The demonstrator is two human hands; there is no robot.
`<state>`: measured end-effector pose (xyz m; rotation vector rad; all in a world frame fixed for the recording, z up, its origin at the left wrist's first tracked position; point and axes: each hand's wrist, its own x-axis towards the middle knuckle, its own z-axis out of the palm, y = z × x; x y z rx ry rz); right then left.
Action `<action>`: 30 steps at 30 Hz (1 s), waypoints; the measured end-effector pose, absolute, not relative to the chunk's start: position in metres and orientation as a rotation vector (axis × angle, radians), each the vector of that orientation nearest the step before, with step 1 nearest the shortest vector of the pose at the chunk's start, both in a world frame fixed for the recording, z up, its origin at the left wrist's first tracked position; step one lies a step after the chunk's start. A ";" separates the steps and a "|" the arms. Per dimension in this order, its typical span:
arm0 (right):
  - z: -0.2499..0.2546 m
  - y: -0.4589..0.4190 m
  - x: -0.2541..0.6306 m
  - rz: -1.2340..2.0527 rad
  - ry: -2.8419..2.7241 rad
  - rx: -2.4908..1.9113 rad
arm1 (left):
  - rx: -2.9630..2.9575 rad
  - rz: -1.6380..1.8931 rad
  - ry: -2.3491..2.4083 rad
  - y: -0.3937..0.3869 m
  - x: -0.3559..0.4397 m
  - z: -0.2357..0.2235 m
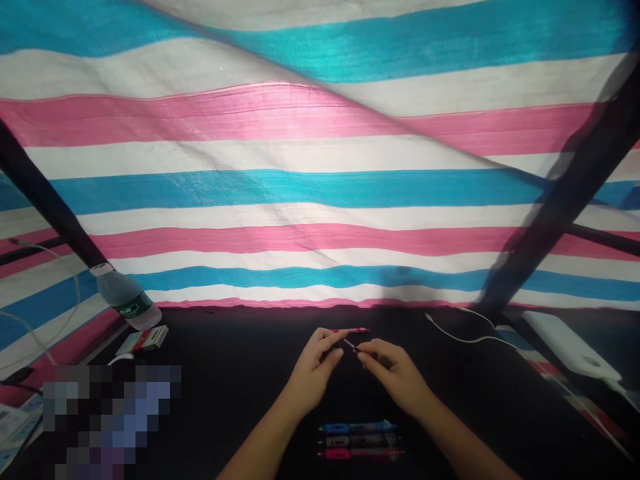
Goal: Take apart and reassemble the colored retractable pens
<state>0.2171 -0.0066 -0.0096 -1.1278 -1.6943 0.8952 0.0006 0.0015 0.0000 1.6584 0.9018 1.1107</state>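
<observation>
My left hand and my right hand meet in front of me above the dark tabletop, fingertips a short gap apart. Across that gap runs a thin pale pen refill. Its left end lies at my left fingers, which are closed in a pinch. My right thumb and index finger grip a dark pen at the other end, mostly hidden by the hand. Just behind my left fingertips lies a pink pen. Nearer to me are a blue pen, a dark pen and another pink pen, side by side.
On the left stand a plastic bottle and a small box; a blurred-out patch covers the near left. At right lie a white power bank and a white cable. A striped sheet hangs behind the table.
</observation>
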 end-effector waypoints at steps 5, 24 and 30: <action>-0.012 -0.007 0.217 0.880 -1.711 -1.135 | 1.692 1.134 0.884 0.001 0.001 0.002; -0.003 -0.007 0.226 0.589 -2.103 -1.114 | 2.526 0.916 1.069 -0.001 -0.007 0.007; -0.006 -0.008 0.220 0.971 -1.788 -1.159 | 2.464 0.851 1.016 -0.007 0.002 0.006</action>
